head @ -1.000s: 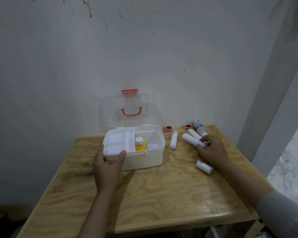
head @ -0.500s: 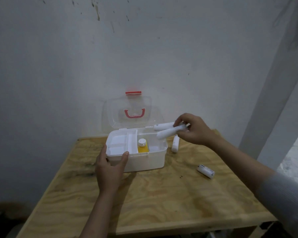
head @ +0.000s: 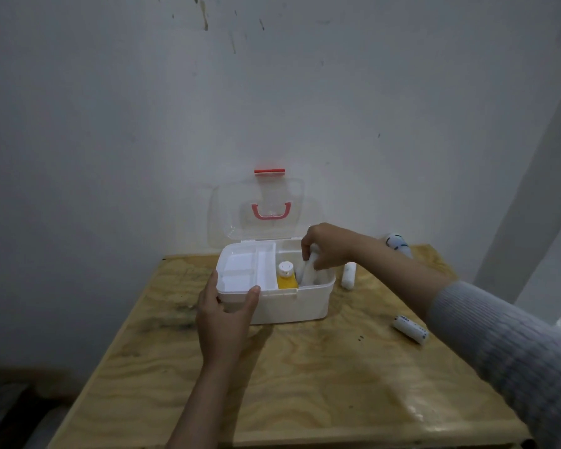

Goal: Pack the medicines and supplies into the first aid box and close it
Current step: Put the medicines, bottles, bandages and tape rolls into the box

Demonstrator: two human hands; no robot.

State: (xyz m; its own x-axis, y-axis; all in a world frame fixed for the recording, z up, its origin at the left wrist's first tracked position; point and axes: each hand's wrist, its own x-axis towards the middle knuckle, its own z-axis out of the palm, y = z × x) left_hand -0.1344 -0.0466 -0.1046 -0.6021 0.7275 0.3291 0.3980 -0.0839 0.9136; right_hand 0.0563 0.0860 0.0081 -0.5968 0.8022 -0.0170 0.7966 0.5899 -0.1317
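Note:
The white first aid box [head: 292, 304] stands open on the wooden table [head: 305, 384], its clear lid [head: 263, 212] with a red handle leaning back against the wall. A yellow bottle [head: 286, 277] with a white cap stands in the box's right compartment. My right hand [head: 329, 249] is over that compartment, shut on white bandage rolls [head: 308, 273] whose lower ends are inside the box. My left hand [head: 225, 322] grips the box's front left corner. Another white roll [head: 348, 276] lies just right of the box, and a short printed roll [head: 410, 328] lies further right.
A white bottle with dark marks [head: 399, 244] lies at the table's back right, partly hidden by my arm. The wall rises directly behind the box. A white pillar [head: 531, 189] stands to the right of the table.
My right hand picked two white rolls off the table's right side, carried them left over the box and lowered them into the right compartment. My left hand kept its hold on the box.

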